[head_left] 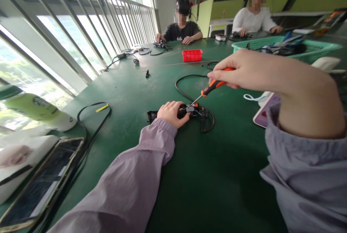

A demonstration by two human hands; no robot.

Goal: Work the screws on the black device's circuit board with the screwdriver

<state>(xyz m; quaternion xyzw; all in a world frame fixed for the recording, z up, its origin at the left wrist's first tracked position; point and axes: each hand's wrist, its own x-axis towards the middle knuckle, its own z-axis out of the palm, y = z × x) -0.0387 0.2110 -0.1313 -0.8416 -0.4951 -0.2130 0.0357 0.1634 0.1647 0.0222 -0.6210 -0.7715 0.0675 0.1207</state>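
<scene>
On the green table (130,146) lies a black corded device (154,116) with its right end opened up, showing colored wires and small orange and grey parts. My left hand (170,113) is closed around its body and holds it against the tabletop. Gripped in my right hand (230,70) is an orange-and-black screwdriver (214,87), tilted down to the left. Its tip meets the opened end of the device, just beyond my left thumb; the exact contact spot is too small to make out. A black cord (176,83) loops away behind the device.
A red bin (192,55) and a small black piece (147,73) lie farther back. A teal basket (284,46) of parts is at right, near a purple-cased phone (261,115). Another phone (46,178), a cable (108,111) and a bottle (38,106) are left. Two people sit across.
</scene>
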